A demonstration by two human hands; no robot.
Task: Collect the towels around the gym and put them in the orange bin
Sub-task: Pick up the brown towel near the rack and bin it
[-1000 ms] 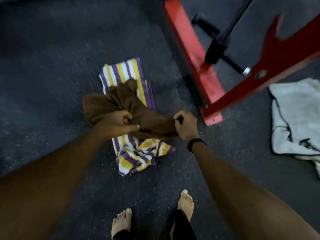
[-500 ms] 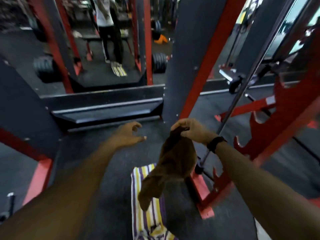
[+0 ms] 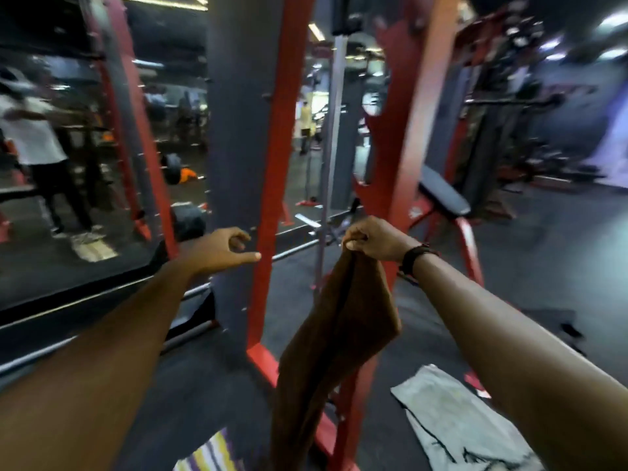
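Observation:
A brown towel (image 3: 336, 334) hangs full length from my right hand (image 3: 373, 239), which pinches its top edge at chest height. My left hand (image 3: 221, 249) is held out to the left of it, holding nothing, with fingers loosely curled and thumb straight. On the dark floor below lie a striped yellow, purple and white towel (image 3: 207, 453) at the bottom edge and a pale grey towel (image 3: 455, 423) at the lower right. An orange shape (image 3: 187, 173) shows far back in the mirror; what it is I cannot tell.
A red and grey rack upright (image 3: 268, 185) stands right in front of me, with its red base (image 3: 261, 355) on the floor. A wall mirror (image 3: 85, 164) fills the left, reflecting a person. A black bench (image 3: 441, 195) stands at the right.
The view has tilted up from the floor to the rack. My left hand has let go of the brown towel, and my right hand has lifted it so that it hangs free.

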